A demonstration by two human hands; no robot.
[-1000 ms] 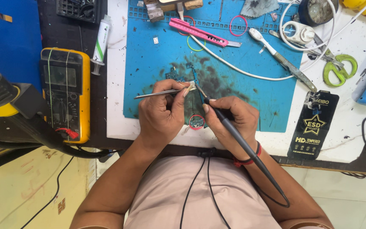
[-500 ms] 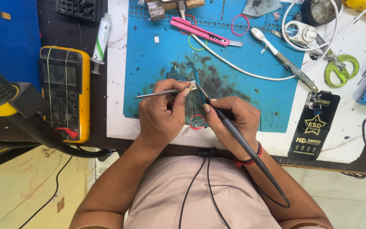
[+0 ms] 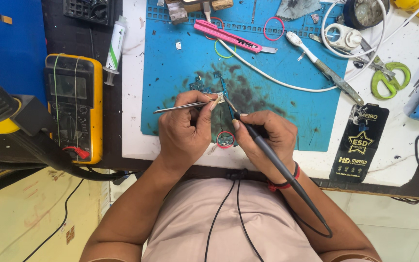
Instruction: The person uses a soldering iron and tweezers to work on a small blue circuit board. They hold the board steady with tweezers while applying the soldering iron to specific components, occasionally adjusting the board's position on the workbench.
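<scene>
1. Head view: left hand (image 3: 185, 131) pinching tweezers (image 3: 185, 106), pinning small part (image 3: 219, 98) steady beyond fingertips.
2. Right hand (image 3: 267, 138) gripping soldering iron (image 3: 277, 165) pen-style, tip meeting part for control.
3. Blue mat (image 3: 292, 106) beneath, shielding bench.

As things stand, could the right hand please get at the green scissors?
Probably not at once: the right hand holds a soldering iron, so it isn't free. The path to the scissors looks open, crossing only a white cable and a spatula tool.
</scene>
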